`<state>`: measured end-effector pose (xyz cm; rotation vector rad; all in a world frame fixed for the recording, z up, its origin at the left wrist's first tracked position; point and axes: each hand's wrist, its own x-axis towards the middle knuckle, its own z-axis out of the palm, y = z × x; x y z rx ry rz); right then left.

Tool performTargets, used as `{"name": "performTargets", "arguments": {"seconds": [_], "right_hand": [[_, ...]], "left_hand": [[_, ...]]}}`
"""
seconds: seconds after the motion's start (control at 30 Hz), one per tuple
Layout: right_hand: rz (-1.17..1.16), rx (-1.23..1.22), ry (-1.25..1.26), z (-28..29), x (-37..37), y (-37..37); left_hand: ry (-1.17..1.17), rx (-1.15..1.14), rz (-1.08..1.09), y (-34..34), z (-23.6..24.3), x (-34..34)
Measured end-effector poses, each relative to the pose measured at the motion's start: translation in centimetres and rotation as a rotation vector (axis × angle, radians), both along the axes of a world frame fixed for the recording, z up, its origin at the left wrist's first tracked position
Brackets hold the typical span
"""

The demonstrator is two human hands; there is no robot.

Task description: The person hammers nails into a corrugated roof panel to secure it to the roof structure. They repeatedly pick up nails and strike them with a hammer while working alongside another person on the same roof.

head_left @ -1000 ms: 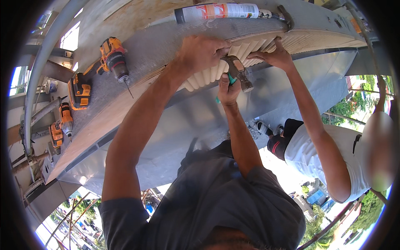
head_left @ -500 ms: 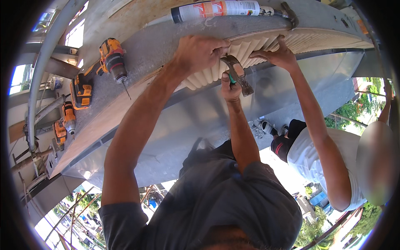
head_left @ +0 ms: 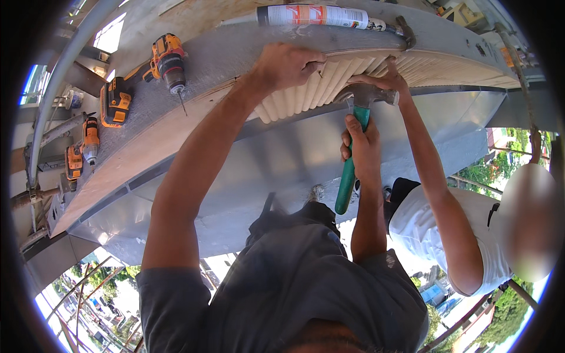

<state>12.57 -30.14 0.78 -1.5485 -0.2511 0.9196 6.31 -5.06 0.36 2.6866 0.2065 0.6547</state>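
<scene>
The grey ledge (head_left: pixel 220 56) runs above and to both sides of the left grip (head_left: pixel 285 66). Its curved front carries the fluted panel (head_left: pixel 303 88), which lies just right of and below the left grip and above the right grip (head_left: pixel 360 138). The panel looks light and fairly stiff along its ridges, but thin enough to dent or split under a stray blow; its upper edge seems the best place to steady it. A co-worker (head_left: pixel 424 217) is to the right of both grips, 1 hand (head_left: pixel 393 81) spread at the panel, near the hammer head.

The hammer (head_left: pixel 348 176) is in the right grip, fingers wrapped round the green handle near the head. It should feel head-heavy and rigid; holding lower on the handle would give more swing, this high hold more control. The left grip is curled at the panel's top edge; whether it pinches anything I cannot tell. Just below its fingertips is a thin dark nail (head_left: pixel 320 74), probably: stiff, tiny, best taken by the shank.
</scene>
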Motion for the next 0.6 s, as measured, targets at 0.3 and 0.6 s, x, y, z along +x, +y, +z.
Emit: {"name": "performTargets", "arguments": {"seconds": [0.3, 0.6], "right_hand": [[-0.009, 0.096, -0.058, -1.4, -0.7, 4.9], [0.077, 0.044, 0.038, -0.4, -0.4, 4.4]], "left_hand": [[0.009, 0.058, 0.03, 0.0, 0.3, -0.2], [-0.017, 0.081, 0.011, 0.0, 0.1, -0.4]]}}
